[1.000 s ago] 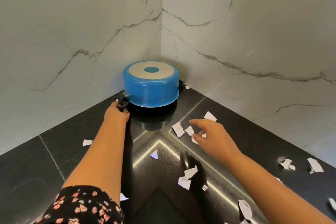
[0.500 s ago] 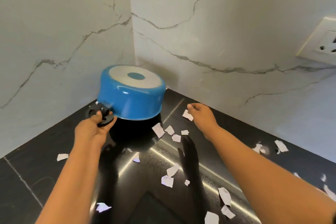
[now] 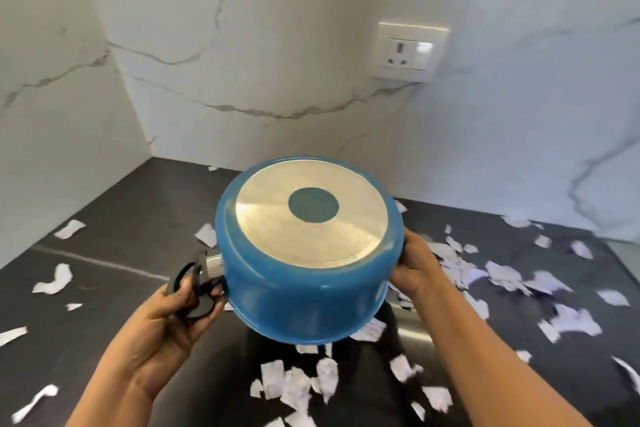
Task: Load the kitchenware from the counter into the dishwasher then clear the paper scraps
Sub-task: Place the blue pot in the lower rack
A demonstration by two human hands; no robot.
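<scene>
Blue pot [image 3: 308, 291] inverted, hands [image 3: 173, 315] [image 3: 420, 274] gripping opposite sides.

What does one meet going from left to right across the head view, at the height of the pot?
single paper scrap → left hand → blue pot → right hand → heap of paper scraps

Torn white paper scraps [image 3: 294, 388] lie scattered across the black counter [image 3: 131, 229].
</scene>
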